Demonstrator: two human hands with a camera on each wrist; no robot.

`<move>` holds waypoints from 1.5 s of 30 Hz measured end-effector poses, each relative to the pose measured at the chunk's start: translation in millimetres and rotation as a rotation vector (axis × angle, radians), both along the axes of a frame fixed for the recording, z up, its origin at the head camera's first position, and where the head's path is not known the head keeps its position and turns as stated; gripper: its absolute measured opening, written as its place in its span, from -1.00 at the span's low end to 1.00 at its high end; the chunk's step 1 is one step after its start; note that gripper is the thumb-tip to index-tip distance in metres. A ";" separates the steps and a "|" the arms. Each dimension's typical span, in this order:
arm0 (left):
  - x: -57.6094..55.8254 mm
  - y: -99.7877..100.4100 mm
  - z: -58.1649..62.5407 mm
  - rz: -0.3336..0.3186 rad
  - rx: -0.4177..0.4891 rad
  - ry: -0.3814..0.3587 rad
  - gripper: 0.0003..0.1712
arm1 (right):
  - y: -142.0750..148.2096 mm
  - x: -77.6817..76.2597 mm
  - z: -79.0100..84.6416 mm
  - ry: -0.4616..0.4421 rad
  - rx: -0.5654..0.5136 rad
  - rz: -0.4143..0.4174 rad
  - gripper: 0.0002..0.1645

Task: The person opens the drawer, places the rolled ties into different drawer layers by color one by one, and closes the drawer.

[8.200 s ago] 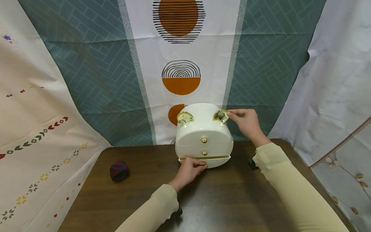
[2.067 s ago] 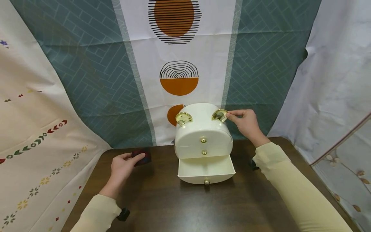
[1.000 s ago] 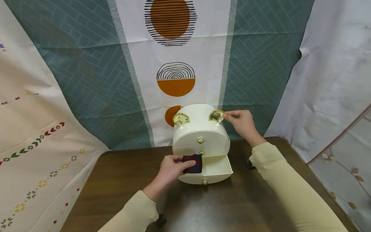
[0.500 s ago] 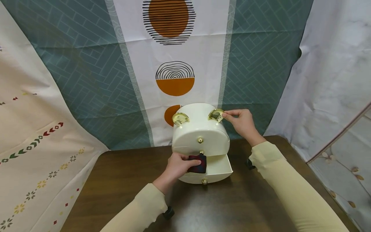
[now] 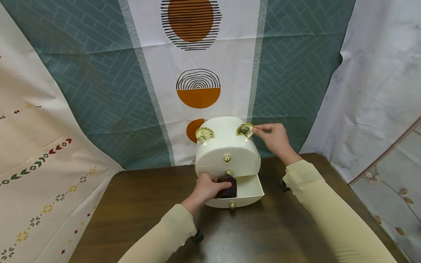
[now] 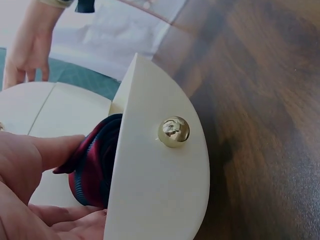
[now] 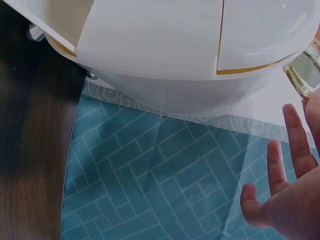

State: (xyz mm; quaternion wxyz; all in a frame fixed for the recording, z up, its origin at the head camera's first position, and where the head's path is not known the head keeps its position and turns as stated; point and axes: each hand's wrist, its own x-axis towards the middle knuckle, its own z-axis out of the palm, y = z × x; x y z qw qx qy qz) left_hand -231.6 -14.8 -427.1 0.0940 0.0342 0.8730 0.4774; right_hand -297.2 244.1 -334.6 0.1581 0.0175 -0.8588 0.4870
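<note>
A rolled-up dark blue and red striped necktie [image 5: 227,187] is pinched in my left hand [image 5: 207,189], over and partly inside the pulled-out bottom drawer [image 5: 248,187] of a white rounded drawer box [image 5: 227,160]. In the left wrist view the thumb lies on one side of the necktie [image 6: 95,165] and the fingers are beneath it, behind the drawer front [image 6: 155,165]. My right hand [image 5: 273,138] pinches the right gold ear-shaped piece [image 5: 245,130] on top of the box. Its other fingers stand apart from the box in the right wrist view.
The box stands near the back edge of a dark wooden table [image 5: 148,204]. A patterned cloth [image 5: 197,54] hangs close behind it. Upper compartments with gold knobs [image 5: 227,158] are closed. A second gold ear-shaped piece [image 5: 205,134] sits at the top left.
The bottom drawer has been pulled out. My left hand picked up the necktie from the table's left and carried it right, then lowered it into the drawer. My right hand keeps its hold.
</note>
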 end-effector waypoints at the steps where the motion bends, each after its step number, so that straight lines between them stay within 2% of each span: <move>1: -1.0 0.8 -0.6 -0.003 0.002 -0.001 -0.35 | 0.0 0.2 0.4 0.002 -0.001 -0.001 -0.53; 8: -6.0 4.5 -6.7 -0.015 0.033 -0.036 -0.34 | -0.8 1.4 0.6 0.008 -0.002 -0.002 -0.53; 13: -7.5 7.9 -8.7 -0.027 0.043 -0.026 -0.40 | -1.6 1.6 -0.6 0.014 -0.009 -0.004 -0.54; 18: -7.8 10.8 -9.9 -0.028 0.061 -0.007 -0.59 | -2.1 1.7 -1.2 0.013 -0.012 0.006 -0.53; 21: -8.4 12.1 -11.3 -0.035 0.067 0.001 -0.56 | -1.2 2.3 -0.5 0.022 0.004 0.012 -0.54; 27: -10.8 14.5 -13.0 -0.019 0.010 0.003 -0.60 | 1.3 3.4 3.2 0.057 0.029 0.012 -0.59; 32: -11.0 15.0 -13.9 0.003 -0.030 -0.031 -0.43 | 0.3 3.5 3.5 0.076 0.025 0.013 -0.59; 36: -11.0 14.6 -13.7 0.009 -0.030 -0.048 -0.42 | -0.6 3.1 2.7 0.083 0.016 0.006 -0.61; 45: -10.2 10.6 -10.2 -0.024 -0.084 -0.042 -0.41 | -0.3 3.0 0.5 0.060 0.024 -0.006 -0.55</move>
